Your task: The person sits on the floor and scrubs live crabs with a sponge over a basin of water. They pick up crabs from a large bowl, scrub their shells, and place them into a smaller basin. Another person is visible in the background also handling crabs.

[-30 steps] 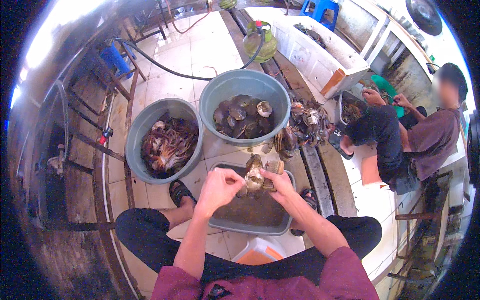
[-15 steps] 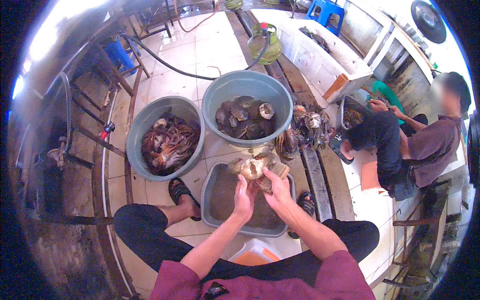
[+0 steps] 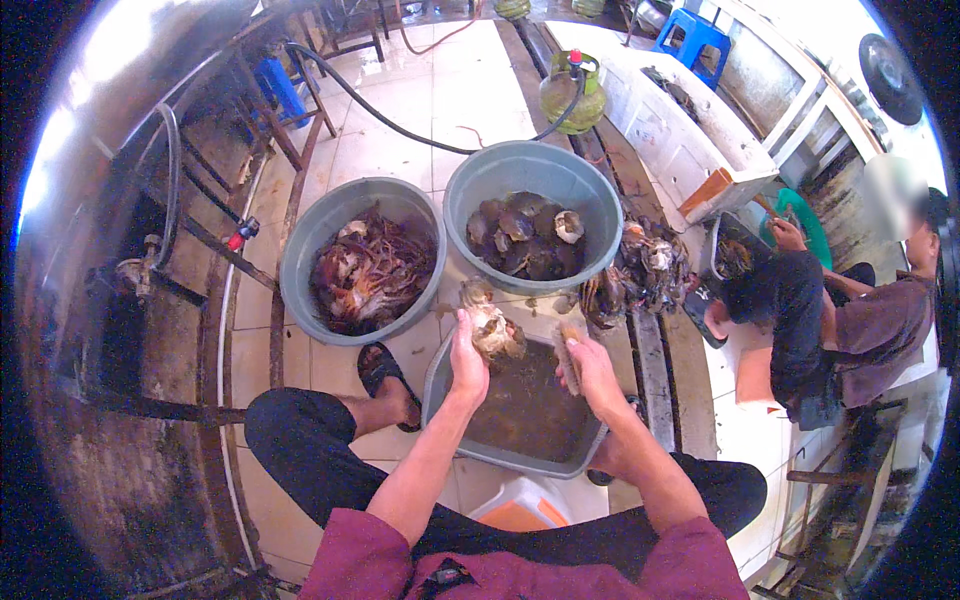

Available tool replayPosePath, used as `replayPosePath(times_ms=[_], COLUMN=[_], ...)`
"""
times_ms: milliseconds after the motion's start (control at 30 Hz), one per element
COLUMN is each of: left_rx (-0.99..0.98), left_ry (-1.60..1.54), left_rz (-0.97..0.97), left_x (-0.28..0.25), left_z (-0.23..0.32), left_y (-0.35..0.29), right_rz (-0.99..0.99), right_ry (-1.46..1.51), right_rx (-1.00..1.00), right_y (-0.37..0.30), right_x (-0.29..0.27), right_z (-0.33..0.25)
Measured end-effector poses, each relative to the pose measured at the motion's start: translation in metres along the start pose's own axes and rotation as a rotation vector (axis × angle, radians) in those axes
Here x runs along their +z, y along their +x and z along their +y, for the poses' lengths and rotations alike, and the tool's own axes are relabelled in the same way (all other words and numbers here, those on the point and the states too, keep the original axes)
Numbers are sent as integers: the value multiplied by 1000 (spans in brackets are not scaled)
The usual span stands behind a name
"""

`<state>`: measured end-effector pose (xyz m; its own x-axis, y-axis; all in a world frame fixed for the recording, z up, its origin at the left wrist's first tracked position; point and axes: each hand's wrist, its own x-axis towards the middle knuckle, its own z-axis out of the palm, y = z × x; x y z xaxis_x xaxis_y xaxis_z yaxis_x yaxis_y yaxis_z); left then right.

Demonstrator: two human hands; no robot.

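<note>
My left hand grips a crab, its pale underside partly in view, above the near left part of a grey basin of murky water. In my right hand is a scrubbing brush, held over the basin's right side, apart from the crab. Beyond stands a round grey tub with dark crabs or shells in water. A second round tub, to the left, holds a heap of reddish-brown crab pieces.
A pile of crabs lies right of the far tub. A white foam box and a green gas cylinder with a black hose stand behind. At right, another person sits working by a small container. A white-and-orange box sits between my legs.
My hands have moved apart: the left keeps the crab, the right has drawn the brush away to the right. The whole view has shifted slightly.
</note>
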<state>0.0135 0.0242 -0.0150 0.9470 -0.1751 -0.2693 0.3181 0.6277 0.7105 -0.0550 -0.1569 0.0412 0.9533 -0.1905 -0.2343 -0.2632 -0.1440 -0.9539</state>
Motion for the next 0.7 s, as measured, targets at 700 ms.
replayPosePath(times_ms=[700], left_rx=[78], left_ry=[574], left_rz=[38], left_x=[5], left_z=[-41], left_y=[-18], right_rz=[113], right_ry=[-612], right_rx=[-798], right_y=[-21], right_x=[23], right_z=[-26])
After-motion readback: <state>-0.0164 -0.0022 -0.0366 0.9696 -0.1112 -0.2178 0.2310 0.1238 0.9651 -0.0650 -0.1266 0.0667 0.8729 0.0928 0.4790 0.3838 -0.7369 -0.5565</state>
